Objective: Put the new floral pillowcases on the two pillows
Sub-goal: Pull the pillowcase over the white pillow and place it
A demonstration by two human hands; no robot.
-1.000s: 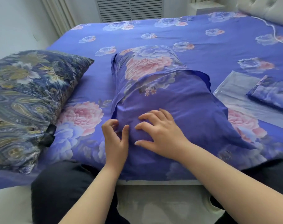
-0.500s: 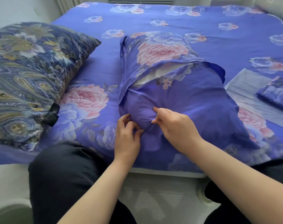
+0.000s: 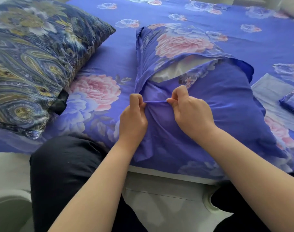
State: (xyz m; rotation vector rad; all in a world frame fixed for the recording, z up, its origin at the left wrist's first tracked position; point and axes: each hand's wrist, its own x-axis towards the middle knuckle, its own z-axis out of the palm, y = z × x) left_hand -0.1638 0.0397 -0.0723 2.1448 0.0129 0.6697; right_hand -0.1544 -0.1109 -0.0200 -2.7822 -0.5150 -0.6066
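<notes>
A pillow in a new blue floral pillowcase lies lengthwise on the bed in front of me. Its white inner pillow shows through a gap where the case's flap overlaps. My left hand and my right hand each pinch the blue fabric near the case's near end, and a taut fold of cloth stretches between them. A second pillow in a dark blue and gold paisley case lies at the left. A folded floral pillowcase rests at the right edge.
The bed is covered with a matching blue floral sheet. A clear plastic bag lies under the folded case. My knees in black trousers press against the bed's near edge. Pale floor shows below.
Both hands went from resting flat on the pillowcase to bunching it, and now pinch the cloth and pull it taut between them. The view has moved closer to the bed.
</notes>
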